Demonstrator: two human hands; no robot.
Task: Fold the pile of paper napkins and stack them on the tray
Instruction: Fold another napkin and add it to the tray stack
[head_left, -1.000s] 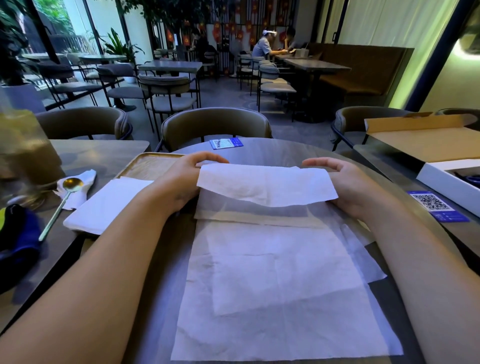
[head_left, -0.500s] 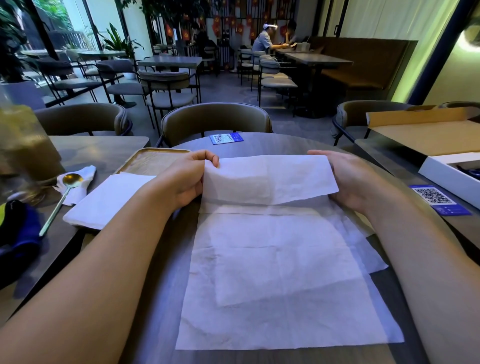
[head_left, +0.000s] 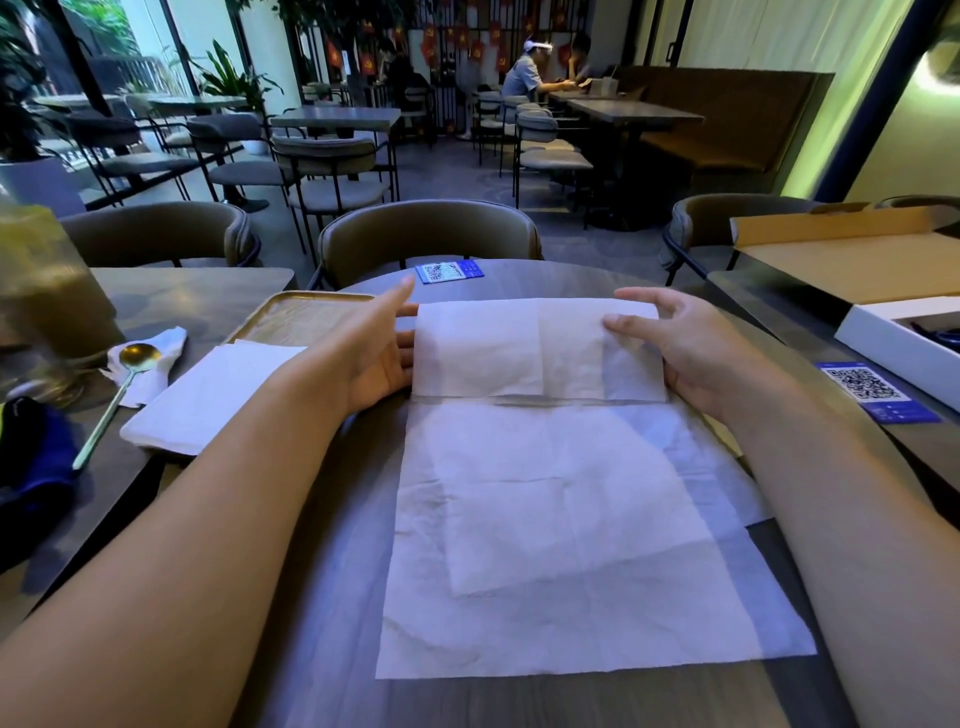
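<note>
paper napkin (head_left: 535, 348) raised at the far edge of the unfolded pile (head_left: 571, 545), left hand (head_left: 374, 358) flat against its left end, right hand (head_left: 691, 353) pinching its right end, tray (head_left: 306, 312) just left

Dark round table top (head_left: 332, 519) lies bare at 9 o'clock betw. the left forearm and the folded white napkin stack (head_left: 208, 395), and at 12 o'clock up to the small blue QR card (head_left: 449, 272). Gold rectangular tray (head_left: 311, 317) at 10 o'clock shows free surface behind that stack. At 3 o'clock a blue QR card (head_left: 878, 392) and an open white cardboard box (head_left: 893, 332) block the edge; at 9, a gold spoon (head_left: 122, 384) w/ a crumpled napkin.
</note>
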